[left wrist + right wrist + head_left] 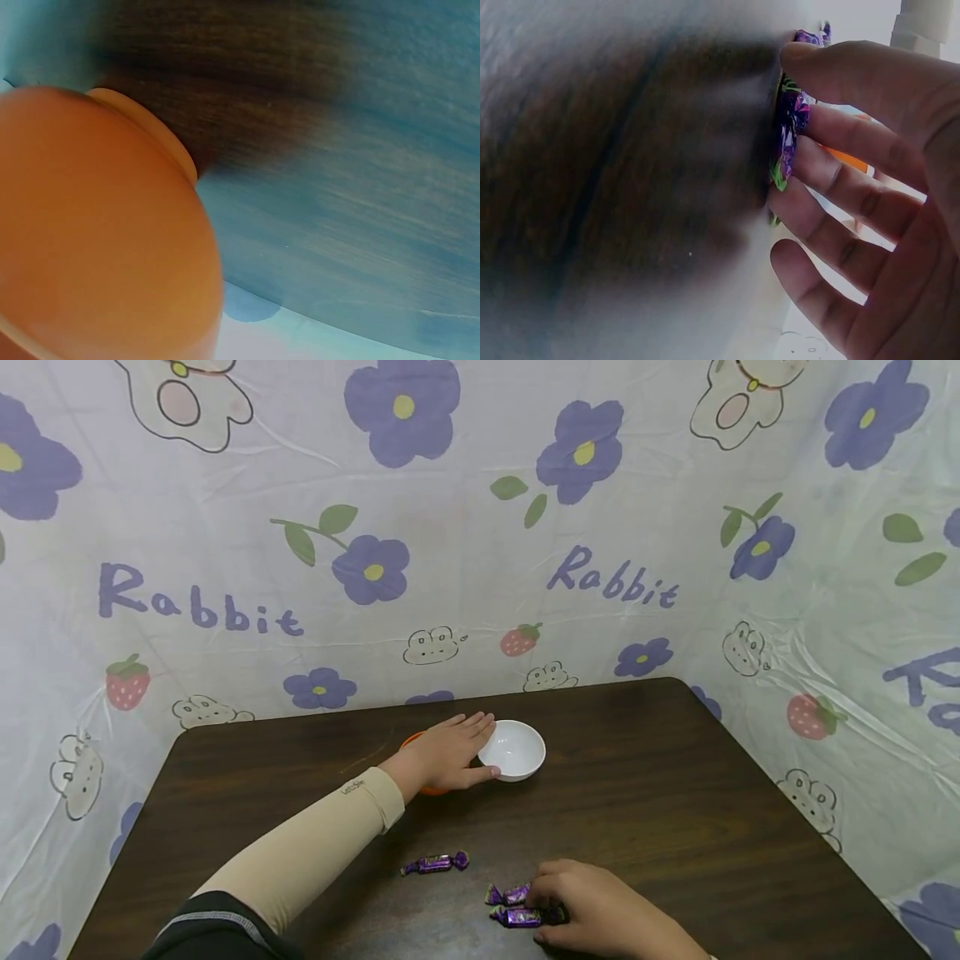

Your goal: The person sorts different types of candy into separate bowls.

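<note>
Near the front of the table, my right hand (592,906) curls its thumb and fingers round the right ends of purple-wrapped candies (517,917). In the right wrist view, the thumb touches a shiny candy wrapper (791,120) and the fingertips lie along its other side; part of the candies is hidden. Farther back, my left hand (450,753) reaches over an orange bowl (112,217), fingers nearly straight. Its fingertips and thumb lie at the left rim of a white bowl (517,750). The hand covers most of the orange bowl in the head view.
A single purple-wrapped candy (435,863) lies on the dark wooden table (645,777), left of the right hand and close to the left sleeve (315,843). A patterned cloth (465,527) hangs along the table's back and right edges.
</note>
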A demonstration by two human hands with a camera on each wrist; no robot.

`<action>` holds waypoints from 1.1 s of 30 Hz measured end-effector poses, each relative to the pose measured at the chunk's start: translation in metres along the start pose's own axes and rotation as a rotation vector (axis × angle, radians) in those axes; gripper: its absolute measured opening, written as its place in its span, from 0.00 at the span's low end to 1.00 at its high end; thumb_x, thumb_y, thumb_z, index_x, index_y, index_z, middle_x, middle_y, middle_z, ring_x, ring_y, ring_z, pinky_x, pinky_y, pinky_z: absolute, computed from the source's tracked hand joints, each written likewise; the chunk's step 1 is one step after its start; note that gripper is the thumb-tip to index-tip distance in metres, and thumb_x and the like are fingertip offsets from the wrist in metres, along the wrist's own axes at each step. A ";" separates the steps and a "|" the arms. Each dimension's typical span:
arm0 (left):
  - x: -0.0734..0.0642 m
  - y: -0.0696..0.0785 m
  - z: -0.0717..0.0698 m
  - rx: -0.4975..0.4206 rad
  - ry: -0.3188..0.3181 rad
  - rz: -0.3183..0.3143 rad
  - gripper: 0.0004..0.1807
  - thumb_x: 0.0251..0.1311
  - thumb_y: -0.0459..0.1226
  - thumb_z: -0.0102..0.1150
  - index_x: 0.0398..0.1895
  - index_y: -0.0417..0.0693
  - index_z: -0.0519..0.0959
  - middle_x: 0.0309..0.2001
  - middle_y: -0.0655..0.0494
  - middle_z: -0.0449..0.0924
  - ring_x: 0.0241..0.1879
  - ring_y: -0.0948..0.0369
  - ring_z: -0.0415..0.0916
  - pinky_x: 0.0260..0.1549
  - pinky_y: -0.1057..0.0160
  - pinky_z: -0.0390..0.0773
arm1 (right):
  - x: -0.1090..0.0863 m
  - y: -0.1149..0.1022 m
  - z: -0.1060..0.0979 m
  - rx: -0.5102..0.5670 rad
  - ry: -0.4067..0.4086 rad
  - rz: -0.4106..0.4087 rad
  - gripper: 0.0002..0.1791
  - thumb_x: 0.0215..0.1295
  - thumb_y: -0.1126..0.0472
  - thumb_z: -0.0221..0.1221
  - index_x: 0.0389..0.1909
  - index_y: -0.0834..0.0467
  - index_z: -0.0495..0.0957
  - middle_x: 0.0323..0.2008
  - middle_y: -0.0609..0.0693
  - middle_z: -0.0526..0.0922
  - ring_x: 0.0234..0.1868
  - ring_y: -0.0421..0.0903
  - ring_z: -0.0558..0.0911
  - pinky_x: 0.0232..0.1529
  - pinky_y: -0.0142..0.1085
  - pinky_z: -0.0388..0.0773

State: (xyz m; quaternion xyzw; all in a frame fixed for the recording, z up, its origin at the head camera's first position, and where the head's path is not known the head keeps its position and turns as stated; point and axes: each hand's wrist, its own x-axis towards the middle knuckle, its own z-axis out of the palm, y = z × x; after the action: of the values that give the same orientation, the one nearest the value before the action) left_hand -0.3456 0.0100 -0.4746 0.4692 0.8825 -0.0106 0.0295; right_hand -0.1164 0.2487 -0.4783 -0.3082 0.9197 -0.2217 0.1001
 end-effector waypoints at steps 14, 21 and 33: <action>0.000 0.002 0.001 -0.014 -0.004 -0.023 0.50 0.77 0.68 0.37 0.86 0.41 0.50 0.87 0.47 0.46 0.87 0.49 0.46 0.85 0.47 0.49 | 0.006 -0.005 0.002 -0.018 -0.010 -0.017 0.06 0.65 0.52 0.74 0.40 0.45 0.88 0.37 0.32 0.80 0.34 0.27 0.75 0.35 0.26 0.78; -0.002 0.005 -0.002 -0.041 0.002 -0.025 0.49 0.77 0.66 0.39 0.86 0.39 0.52 0.87 0.46 0.48 0.86 0.48 0.47 0.85 0.47 0.49 | 0.007 -0.006 0.005 -0.017 -0.003 -0.038 0.04 0.67 0.52 0.73 0.40 0.45 0.88 0.35 0.32 0.78 0.32 0.27 0.73 0.34 0.24 0.75; -0.003 0.006 -0.004 -0.035 -0.004 -0.029 0.50 0.77 0.67 0.39 0.86 0.38 0.51 0.87 0.45 0.47 0.86 0.48 0.47 0.85 0.46 0.49 | 0.008 -0.006 -0.005 0.025 0.050 -0.057 0.06 0.68 0.55 0.72 0.44 0.47 0.89 0.37 0.34 0.81 0.34 0.29 0.75 0.35 0.24 0.78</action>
State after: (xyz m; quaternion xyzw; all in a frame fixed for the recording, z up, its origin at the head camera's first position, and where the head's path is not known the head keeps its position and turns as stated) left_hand -0.3385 0.0109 -0.4706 0.4559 0.8892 0.0035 0.0395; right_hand -0.1207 0.2413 -0.4715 -0.3275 0.9099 -0.2434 0.0744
